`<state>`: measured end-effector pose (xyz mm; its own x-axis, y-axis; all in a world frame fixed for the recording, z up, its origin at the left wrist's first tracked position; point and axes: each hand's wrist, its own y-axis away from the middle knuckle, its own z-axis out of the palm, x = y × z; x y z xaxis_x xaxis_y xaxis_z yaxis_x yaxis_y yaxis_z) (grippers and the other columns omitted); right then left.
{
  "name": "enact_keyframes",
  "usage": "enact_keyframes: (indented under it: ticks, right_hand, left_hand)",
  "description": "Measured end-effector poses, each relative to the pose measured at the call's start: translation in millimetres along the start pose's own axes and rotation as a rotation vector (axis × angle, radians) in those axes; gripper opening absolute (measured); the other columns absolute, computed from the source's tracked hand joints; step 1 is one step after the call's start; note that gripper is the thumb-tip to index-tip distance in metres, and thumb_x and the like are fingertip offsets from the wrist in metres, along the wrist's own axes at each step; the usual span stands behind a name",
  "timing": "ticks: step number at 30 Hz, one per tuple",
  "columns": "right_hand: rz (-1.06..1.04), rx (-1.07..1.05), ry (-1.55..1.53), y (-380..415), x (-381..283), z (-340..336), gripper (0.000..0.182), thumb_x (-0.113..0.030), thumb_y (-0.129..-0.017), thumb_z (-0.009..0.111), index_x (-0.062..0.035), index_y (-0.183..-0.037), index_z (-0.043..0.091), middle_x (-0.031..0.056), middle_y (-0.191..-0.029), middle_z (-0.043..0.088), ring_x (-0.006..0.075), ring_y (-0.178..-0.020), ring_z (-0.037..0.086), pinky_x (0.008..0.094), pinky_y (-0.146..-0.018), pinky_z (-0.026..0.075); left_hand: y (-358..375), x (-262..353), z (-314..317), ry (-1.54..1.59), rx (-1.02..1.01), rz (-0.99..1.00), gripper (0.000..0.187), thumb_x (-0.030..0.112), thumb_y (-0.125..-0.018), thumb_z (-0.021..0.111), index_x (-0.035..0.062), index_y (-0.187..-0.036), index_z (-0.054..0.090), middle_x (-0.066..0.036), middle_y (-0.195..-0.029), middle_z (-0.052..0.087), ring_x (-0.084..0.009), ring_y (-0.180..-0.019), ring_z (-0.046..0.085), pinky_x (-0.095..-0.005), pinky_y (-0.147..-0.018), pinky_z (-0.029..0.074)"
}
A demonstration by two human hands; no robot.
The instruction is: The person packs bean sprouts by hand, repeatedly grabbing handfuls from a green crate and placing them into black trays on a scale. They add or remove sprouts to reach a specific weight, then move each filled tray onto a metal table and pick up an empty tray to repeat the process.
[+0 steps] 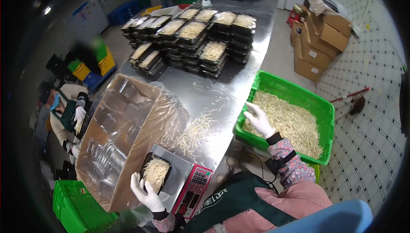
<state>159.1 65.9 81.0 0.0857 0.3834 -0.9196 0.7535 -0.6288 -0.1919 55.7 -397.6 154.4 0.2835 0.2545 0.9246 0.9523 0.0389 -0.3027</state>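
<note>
My left hand (147, 193), in a white glove, rests at the near left corner of a black tray (164, 184), thumb and fingers apart. A mound of bean sprouts (156, 171) fills the tray. It sits on the metal plate of a red-edged digital scale (194, 190) with a keypad. To the right, my white-gloved right hand (260, 121) hovers over the left side of a green crate (288, 87), its fingers spread with nothing between them. Loose bean sprouts (290, 122) lie deep in that crate.
Scattered sprouts (194, 135) lie on the steel table (232, 100). A cardboard box (124, 147) of clear plastic lids stands at left. Stacked sprout trays (192, 32) stand farther back. Cartons (318, 45) are piled at right. A co-worker (64, 109) is at far left.
</note>
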Motion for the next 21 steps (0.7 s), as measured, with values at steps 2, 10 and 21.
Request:
enact_keyframes:
  ticks: [2,10,21]
  right_hand:
    - [0.022,0.193,0.149,20.9,7.7,-52.0,0.050,-0.024,-0.089,0.069,-0.0052,-0.133,0.054,0.0126,-0.120,0.061,0.0239,-0.109,0.059,0.0345,-0.094,0.047]
    - [0.325,0.686,0.307,151.9,35.5,-238.3,0.062,-0.027,-0.084,0.075,-0.0044,-0.137,0.051,0.0134,-0.134,0.053,0.0249,-0.122,0.053,0.0353,-0.099,0.044]
    - [0.677,0.000,0.707,184.1,157.1,-333.9,0.098,-0.056,-0.074,0.075,0.0007,-0.145,0.038,0.0274,-0.150,0.034,0.0400,-0.140,0.031,0.0425,-0.115,0.028]
  left_hand:
    - [1.2,23.6,49.9,0.058,-0.219,0.027,0.060,0.004,-0.089,0.060,-0.0015,-0.143,0.036,-0.017,-0.142,0.046,-0.0295,-0.133,0.044,-0.0420,-0.110,0.036]
    - [35.5,60.8,215.1,0.187,-0.995,0.037,0.093,0.009,-0.072,0.081,0.0014,-0.149,0.030,-0.015,-0.149,0.035,-0.0286,-0.137,0.037,-0.0449,-0.112,0.034]
    - [109.2,48.3,495.3,-0.375,-1.628,0.732,0.105,0.039,-0.064,0.087,0.0051,-0.148,0.033,-0.023,-0.153,0.027,-0.0386,-0.142,0.028,-0.0444,-0.115,0.029]
